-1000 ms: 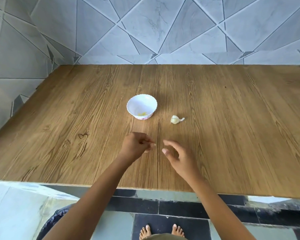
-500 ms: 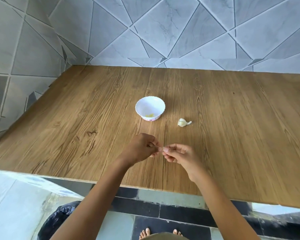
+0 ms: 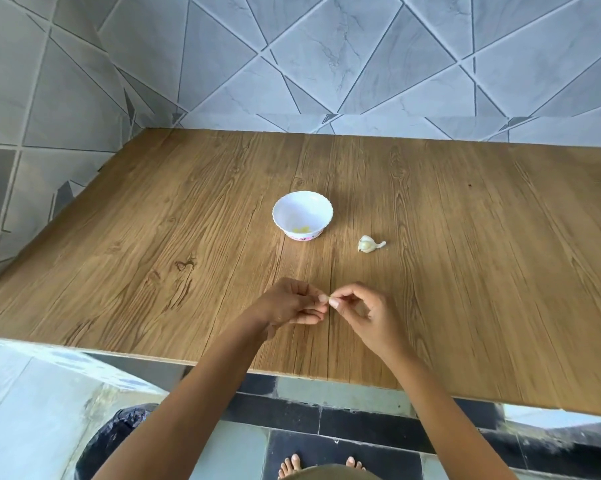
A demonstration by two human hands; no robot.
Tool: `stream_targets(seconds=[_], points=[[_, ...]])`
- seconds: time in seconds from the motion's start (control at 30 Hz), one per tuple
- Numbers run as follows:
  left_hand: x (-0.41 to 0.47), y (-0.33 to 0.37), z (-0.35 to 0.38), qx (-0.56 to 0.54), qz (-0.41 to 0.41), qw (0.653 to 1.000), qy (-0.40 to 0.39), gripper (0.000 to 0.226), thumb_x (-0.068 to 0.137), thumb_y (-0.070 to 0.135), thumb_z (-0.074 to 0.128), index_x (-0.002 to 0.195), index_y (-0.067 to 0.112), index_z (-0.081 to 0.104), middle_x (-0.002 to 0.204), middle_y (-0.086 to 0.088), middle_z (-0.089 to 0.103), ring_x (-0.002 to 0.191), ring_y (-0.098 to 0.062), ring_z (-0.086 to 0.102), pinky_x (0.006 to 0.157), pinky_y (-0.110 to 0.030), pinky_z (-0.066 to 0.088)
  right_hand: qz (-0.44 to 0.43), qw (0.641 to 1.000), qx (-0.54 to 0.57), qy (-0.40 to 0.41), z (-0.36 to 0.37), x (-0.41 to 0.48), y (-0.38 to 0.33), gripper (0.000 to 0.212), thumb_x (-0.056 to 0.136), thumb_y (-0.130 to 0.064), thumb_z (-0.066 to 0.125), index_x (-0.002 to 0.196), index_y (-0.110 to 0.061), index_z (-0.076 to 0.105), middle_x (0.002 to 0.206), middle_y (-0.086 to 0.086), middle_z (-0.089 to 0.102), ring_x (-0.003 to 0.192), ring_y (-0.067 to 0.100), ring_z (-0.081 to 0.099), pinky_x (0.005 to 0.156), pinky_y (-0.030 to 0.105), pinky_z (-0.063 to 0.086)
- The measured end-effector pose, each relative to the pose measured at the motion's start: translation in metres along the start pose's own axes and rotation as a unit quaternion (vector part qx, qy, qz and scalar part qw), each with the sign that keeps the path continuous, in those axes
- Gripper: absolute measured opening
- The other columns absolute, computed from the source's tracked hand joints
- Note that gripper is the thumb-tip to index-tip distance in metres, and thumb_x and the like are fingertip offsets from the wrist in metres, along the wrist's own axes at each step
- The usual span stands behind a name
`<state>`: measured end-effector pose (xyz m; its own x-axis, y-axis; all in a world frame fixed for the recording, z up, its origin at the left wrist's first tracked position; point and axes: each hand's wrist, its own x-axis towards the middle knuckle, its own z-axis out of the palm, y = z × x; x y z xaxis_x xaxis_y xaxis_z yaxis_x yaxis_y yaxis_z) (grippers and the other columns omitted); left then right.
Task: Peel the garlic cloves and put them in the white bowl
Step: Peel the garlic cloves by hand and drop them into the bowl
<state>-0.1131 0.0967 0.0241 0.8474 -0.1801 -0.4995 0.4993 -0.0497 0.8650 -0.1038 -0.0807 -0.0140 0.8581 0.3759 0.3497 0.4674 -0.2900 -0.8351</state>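
Observation:
A small white bowl [image 3: 302, 216] with a scalloped rim stands mid-table, with pale yellow peeled garlic at its bottom. To its right lies a partly broken garlic bulb [image 3: 367, 244] with its stem pointing right. Nearer the front edge, my left hand [image 3: 288, 304] and my right hand [image 3: 365, 311] meet fingertip to fingertip above the wood. Both pinch a small garlic clove [image 3: 328, 300], which is almost wholly hidden by the fingers.
The wooden table [image 3: 465, 271] runs to grey tiled walls at the back and left. Its front edge crosses below my forearms. A black bin bag [image 3: 119, 434] sits on the floor at the lower left, beside my bare feet [image 3: 320, 464].
My right hand, open a second ago, has come in to meet my left and now pinches the clove with it. The view has tilted a little.

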Motion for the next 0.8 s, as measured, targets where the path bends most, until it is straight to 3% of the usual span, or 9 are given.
stream_targets(seconds=[0.07,0.13,0.2,0.3,0.4,0.5,0.6,0.7,0.8], points=[[0.003,-0.006,0.002,0.154,0.118,0.979,0.065,0.006,0.088,0.009,0.065,0.088,0.003,0.066,0.076,-0.002,0.067,0.071,-0.010,0.063,0.068,-0.020,0.051,0.191,0.971,0.141,-0.022,-0.002,0.001,-0.008,0.005,0.084,-0.015,0.068,0.086,-0.011,0.071,0.077,0.003,0.070,0.072,0.008,0.063,0.069,0.021,0.053],[0.005,-0.010,0.004,0.303,0.272,0.905,0.120,0.004,0.085,0.006,0.067,0.087,0.002,0.066,0.076,0.001,0.066,0.070,-0.008,0.061,0.069,-0.018,0.049,0.334,0.902,0.272,-0.018,-0.005,0.005,-0.016,0.011,0.081,-0.015,0.070,0.087,-0.005,0.071,0.076,0.006,0.071,0.070,0.012,0.065,0.067,0.020,0.055],[0.007,-0.011,0.006,0.358,0.372,0.847,0.128,0.007,0.082,-0.001,0.066,0.086,0.005,0.066,0.078,0.005,0.065,0.071,-0.004,0.060,0.069,-0.015,0.047,0.397,0.848,0.351,-0.005,-0.008,0.010,-0.022,0.014,0.080,-0.011,0.069,0.088,0.000,0.069,0.074,0.008,0.071,0.066,0.011,0.067,0.060,0.017,0.053],[0.006,-0.012,0.006,0.353,0.423,0.825,0.124,0.014,0.081,-0.006,0.063,0.087,0.006,0.066,0.079,0.006,0.064,0.073,-0.003,0.060,0.069,-0.015,0.048,0.435,0.810,0.394,0.003,-0.012,0.016,-0.030,0.009,0.080,-0.003,0.068,0.087,0.003,0.068,0.071,0.008,0.071,0.061,0.010,0.067,0.054,0.015,0.053],[0.004,-0.015,0.008,0.277,0.382,0.870,0.140,0.010,0.084,0.001,0.066,0.087,0.010,0.068,0.079,0.009,0.067,0.075,-0.004,0.064,0.073,-0.020,0.051,0.425,0.819,0.385,0.017,-0.011,0.016,-0.033,0.006,0.080,-0.002,0.067,0.086,0.000,0.068,0.072,0.007,0.071,0.063,0.010,0.067,0.058,0.016,0.053],[0.003,-0.016,0.014,0.178,0.278,0.930,0.160,0.005,0.085,0.008,0.068,0.086,0.013,0.069,0.076,0.004,0.069,0.071,-0.009,0.063,0.072,-0.026,0.053,0.362,0.877,0.312,0.051,-0.003,0.011,-0.032,0.005,0.083,-0.005,0.067,0.083,-0.008,0.070,0.075,0.005,0.071,0.070,0.011,0.065,0.066,0.017,0.054],[0.000,-0.013,0.020,0.033,0.181,0.975,0.126,0.006,0.089,0.005,0.062,0.090,0.003,0.068,0.076,-0.003,0.068,0.069,-0.007,0.063,0.064,-0.019,0.052,0.303,0.916,0.257,0.063,0.003,0.007,-0.031,0.007,0.086,-0.006,0.063,0.085,-0.010,0.069,0.074,0.002,0.068,0.066,0.004,0.062,0.065,0.015,0.052],[-0.002,-0.011,0.020,-0.090,0.094,0.988,0.079,0.010,0.092,0.005,0.057,0.093,0.000,0.066,0.075,-0.006,0.067,0.067,-0.008,0.063,0.062,-0.016,0.051,0.275,0.928,0.243,0.063,0.006,0.004,-0.032,0.008,0.089,-0.006,0.060,0.087,-0.009,0.067,0.070,-0.002,0.065,0.061,-0.002,0.058,0.062,0.013,0.049],[-0.003,-0.009,0.017,-0.146,0.039,0.988,0.038,0.012,0.094,0.004,0.052,0.093,0.002,0.065,0.071,-0.002,0.068,0.061,-0.005,0.062,0.061,-0.015,0.051,0.290,0.928,0.228,0.053,0.008,0.003,-0.031,0.010,0.090,-0.009,0.060,0.087,-0.014,0.067,0.071,-0.006,0.066,0.062,-0.004,0.059,0.062,0.013,0.049]])
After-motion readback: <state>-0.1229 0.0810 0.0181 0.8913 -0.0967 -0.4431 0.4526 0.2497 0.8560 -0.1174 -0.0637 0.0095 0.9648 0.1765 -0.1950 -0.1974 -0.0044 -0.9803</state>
